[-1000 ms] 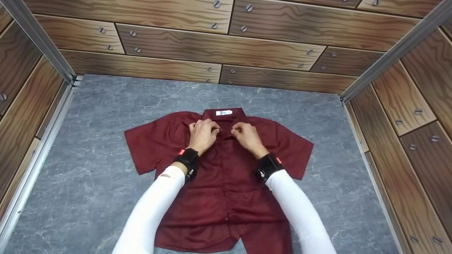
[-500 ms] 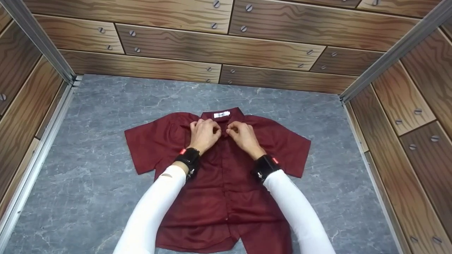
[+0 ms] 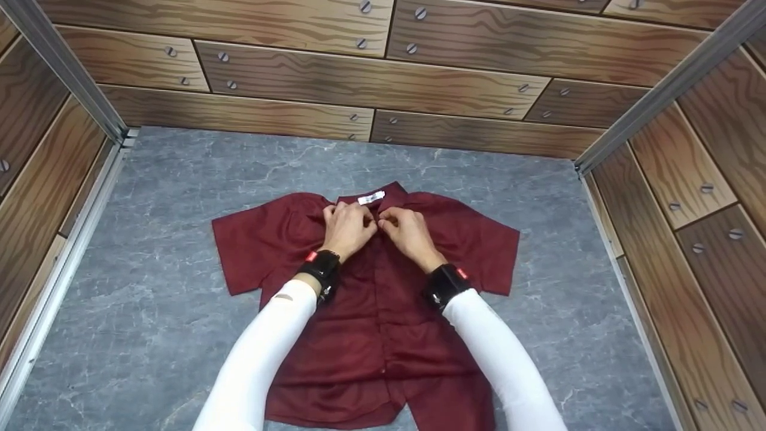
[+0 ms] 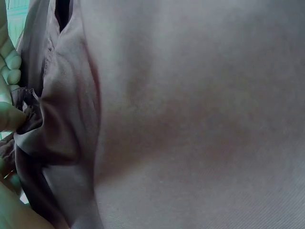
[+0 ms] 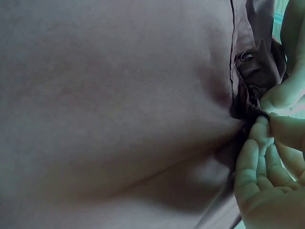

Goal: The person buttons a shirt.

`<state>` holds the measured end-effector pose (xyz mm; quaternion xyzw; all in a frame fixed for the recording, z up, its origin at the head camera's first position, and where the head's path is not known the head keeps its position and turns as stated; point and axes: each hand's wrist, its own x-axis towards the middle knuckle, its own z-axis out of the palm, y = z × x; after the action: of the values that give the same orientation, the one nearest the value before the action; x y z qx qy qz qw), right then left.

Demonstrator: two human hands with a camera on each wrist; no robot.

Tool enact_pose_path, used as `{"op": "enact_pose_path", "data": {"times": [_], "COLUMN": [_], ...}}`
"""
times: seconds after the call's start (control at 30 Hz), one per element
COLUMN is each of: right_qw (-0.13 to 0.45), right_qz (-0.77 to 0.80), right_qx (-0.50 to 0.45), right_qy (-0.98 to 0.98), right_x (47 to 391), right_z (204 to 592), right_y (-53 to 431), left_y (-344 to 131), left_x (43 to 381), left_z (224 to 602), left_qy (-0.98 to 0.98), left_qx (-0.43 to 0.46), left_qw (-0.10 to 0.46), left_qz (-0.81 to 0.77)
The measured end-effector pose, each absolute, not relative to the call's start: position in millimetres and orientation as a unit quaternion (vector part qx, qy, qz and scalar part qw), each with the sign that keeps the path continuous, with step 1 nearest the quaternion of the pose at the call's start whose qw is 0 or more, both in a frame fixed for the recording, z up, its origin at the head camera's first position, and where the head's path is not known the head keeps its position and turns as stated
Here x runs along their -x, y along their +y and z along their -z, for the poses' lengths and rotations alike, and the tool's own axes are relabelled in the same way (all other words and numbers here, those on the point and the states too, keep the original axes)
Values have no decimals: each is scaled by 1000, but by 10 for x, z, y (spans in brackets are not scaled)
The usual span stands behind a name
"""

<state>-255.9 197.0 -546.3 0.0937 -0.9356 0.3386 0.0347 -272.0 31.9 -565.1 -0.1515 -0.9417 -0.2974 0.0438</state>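
Note:
A dark red short-sleeved shirt [image 3: 335, 347] lies spread on the grey surface, its collar toward the back wall and a white label [image 3: 371, 197] inside the neck. Just below the collar, my left hand [image 3: 349, 226] pinches the cloth of one front edge between thumb and fingers. Close beside it, my right hand [image 3: 410, 232] pinches the opposite front edge. In the right wrist view the right hand's fingers [image 5: 259, 162] grip bunched cloth, with the left thumb near. The fingertips hide whatever button or hole lies between them.
Wood-patterned panels [image 3: 311, 72] form the back and side walls, joined by metal corner rails [image 3: 66, 72]. The grey marbled surface [image 3: 149, 335] extends on both sides of the shirt. A black camera strap [image 3: 320, 269] sits on each wrist.
My right hand has moved left with its shirt edge, up against the left hand. The collar and label have tilted, and the right sleeve has shifted slightly left.

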Motion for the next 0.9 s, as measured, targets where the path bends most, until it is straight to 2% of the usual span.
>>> {"op": "enact_pose_path", "data": {"times": [0.3, 0.6, 0.9], "right_qw": [53, 56, 73], "right_qz": [-325, -335, -354], "right_qx": [-102, -131, -110], "right_qy": [-939, -932, -926], "right_x": [2562, 2573, 2577], "right_z": [5458, 5437, 5469], "right_y": [1956, 1960, 1999], "left_y": [349, 330, 313], "left_x": [2738, 2785, 2787], "left_z": [5612, 5506, 5481], "left_qy": [-940, -925, -903], "left_qx": [142, 91, 111], "left_qw": [24, -24, -63], "left_qz": [310, 369, 410]}}
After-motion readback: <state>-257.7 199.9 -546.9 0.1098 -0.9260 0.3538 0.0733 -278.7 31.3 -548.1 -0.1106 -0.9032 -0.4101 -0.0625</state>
